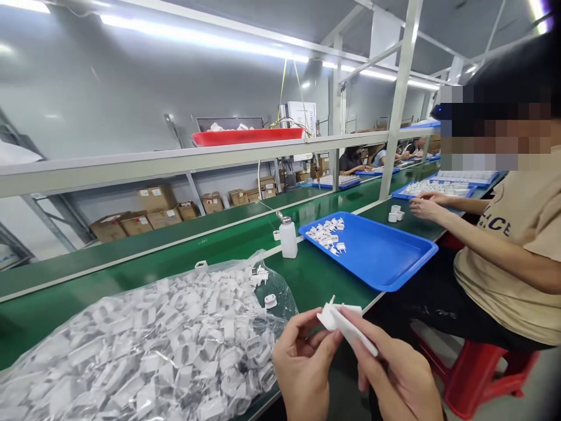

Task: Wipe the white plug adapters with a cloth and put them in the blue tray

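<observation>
Left hand; right hand; white housing

The left hand and right hand are bare.

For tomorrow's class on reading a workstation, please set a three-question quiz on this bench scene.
1. Short answer: What do the left hand and right hand hold between them?
2. True or false: The white bottle stands inside the blue tray.
3. Multiple choice: What is the co-worker sitting on?
A) the blue tray
B) a red stool
C) a cardboard box

Key:
1. A white plastic part
2. False
3. B
</observation>
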Tool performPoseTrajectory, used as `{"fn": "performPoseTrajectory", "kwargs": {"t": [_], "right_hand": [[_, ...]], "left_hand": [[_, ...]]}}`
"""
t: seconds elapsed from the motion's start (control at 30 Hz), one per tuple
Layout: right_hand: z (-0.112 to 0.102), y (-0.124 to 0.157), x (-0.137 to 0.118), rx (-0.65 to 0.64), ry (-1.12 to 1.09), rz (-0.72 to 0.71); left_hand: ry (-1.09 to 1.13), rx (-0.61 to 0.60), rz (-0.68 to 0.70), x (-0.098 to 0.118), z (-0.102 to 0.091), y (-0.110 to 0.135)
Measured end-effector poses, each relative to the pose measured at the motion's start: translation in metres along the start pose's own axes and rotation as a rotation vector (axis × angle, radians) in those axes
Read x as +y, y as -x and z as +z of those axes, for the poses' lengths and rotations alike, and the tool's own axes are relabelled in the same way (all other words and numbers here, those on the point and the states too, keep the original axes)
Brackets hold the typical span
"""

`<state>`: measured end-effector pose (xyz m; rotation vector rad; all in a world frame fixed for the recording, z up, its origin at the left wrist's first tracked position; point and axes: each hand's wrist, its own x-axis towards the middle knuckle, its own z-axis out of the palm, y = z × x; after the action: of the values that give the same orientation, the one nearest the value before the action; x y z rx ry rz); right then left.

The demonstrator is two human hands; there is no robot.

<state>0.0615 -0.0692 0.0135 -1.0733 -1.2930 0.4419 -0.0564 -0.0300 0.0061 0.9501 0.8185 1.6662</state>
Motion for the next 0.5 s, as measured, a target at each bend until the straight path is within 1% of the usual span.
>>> {"fn": "performPoseTrajectory", "kwargs": {"t": [0.07,0.17,0.23,0.3,0.37,0.43,0.5], "right_hand": [[0.003,0.003,0.001,0.013,-0.033,-0.033],[0.010,0.005,0.000,0.089,-0.036,-0.014],[0.015,0.006,-0.004,0.107,-0.093,0.098],[0.019,0.007,-0.006,0.084,-0.235,0.300],[0.020,0.005,-0.005,0.013,-0.421,0.494],[0.018,0.002,0.000,-0.077,-0.591,0.596],[0.017,-0.002,0.007,-0.143,-0.709,0.632]], "left_hand": [[0.054,-0.002,-0.005,0.003,0.001,0.002],[0.179,0.024,-0.028,0.009,0.008,0.007],[0.219,0.071,-0.031,0.013,0.015,0.011],[0.188,0.106,0.004,0.015,0.020,0.015],[0.113,0.107,0.084,0.015,0.021,0.017],[0.019,0.090,0.186,0.012,0.018,0.017],[-0.097,0.078,0.272,0.008,0.014,0.014]]}}
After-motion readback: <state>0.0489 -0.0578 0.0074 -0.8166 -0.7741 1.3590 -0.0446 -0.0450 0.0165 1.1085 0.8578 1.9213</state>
